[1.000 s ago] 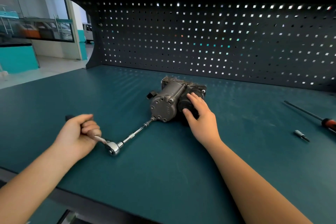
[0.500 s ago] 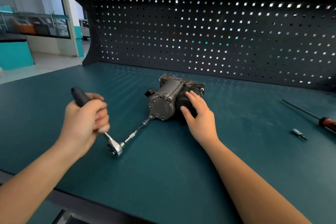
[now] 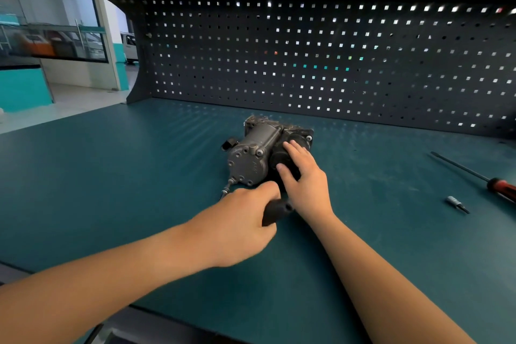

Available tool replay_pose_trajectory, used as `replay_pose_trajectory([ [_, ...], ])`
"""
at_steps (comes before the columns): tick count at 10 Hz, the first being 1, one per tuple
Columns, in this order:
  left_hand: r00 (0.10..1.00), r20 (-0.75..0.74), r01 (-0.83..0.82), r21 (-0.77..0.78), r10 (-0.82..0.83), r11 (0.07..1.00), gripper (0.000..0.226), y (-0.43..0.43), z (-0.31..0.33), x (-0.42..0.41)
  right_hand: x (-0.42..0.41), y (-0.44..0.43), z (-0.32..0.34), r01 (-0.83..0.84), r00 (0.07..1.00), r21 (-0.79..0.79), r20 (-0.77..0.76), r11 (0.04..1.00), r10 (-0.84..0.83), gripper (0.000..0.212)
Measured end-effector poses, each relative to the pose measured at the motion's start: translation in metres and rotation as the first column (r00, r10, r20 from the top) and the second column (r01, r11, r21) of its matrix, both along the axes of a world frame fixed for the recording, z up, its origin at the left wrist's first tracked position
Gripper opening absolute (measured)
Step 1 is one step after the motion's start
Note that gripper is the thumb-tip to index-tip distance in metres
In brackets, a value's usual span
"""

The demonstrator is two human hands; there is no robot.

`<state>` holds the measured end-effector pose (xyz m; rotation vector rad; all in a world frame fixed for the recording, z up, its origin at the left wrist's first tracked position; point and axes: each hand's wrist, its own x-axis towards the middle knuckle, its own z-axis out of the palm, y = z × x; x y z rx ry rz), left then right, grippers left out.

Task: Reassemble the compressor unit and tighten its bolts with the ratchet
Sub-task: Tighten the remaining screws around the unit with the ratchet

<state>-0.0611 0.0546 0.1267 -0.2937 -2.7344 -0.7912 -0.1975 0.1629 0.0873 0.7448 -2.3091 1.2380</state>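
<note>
Faint raised marks on the grey end cap are too blurred to read. I count one compressor unit (image 3: pixel 258 152), one ratchet (image 3: pixel 275 211), one red-handled screwdriver (image 3: pixel 499 187) and one small bit (image 3: pixel 453 202). My left hand (image 3: pixel 240 227) grips the ratchet's black handle. The ratchet's shaft meets the unit's lower left edge, at 12 o'clock from that hand. My right hand (image 3: pixel 305 180) wraps the unit's black cylinder, thumb on its face. Screwdriver and bit lie at 3 o'clock, well apart from the unit, on the green bench (image 3: pixel 111 176).
</note>
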Motion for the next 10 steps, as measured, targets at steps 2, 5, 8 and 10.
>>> replay_pose_trajectory([
  [2, 0.998, -0.031, 0.059, 0.124, -0.056, 0.991, 0.022, -0.006, -0.002, 0.003, 0.000, 0.003, 0.001, -0.026, 1.000, 0.000, 0.009, 1.000, 0.026, 0.046],
  [5, 0.929, -0.167, 0.011, 0.904, 0.330, 0.427, 0.020, -0.073, 0.002, 0.009, 0.001, 0.008, 0.000, -0.063, 0.997, -0.036, 0.033, 0.997, 0.065, 0.044],
  [8, 0.944, 0.214, -0.133, 0.944, 0.252, -0.302, 0.033, -0.115, -0.020, 0.002, 0.000, 0.008, -0.001, -0.060, 0.998, -0.038, 0.033, 0.997, 0.061, 0.043],
  [10, 0.933, 0.080, -0.044, 0.993, 0.351, -0.108, 0.036, -0.106, -0.020, 0.004, 0.001, 0.007, -0.001, -0.055, 0.998, -0.049, 0.036, 0.997, 0.057, 0.043],
])
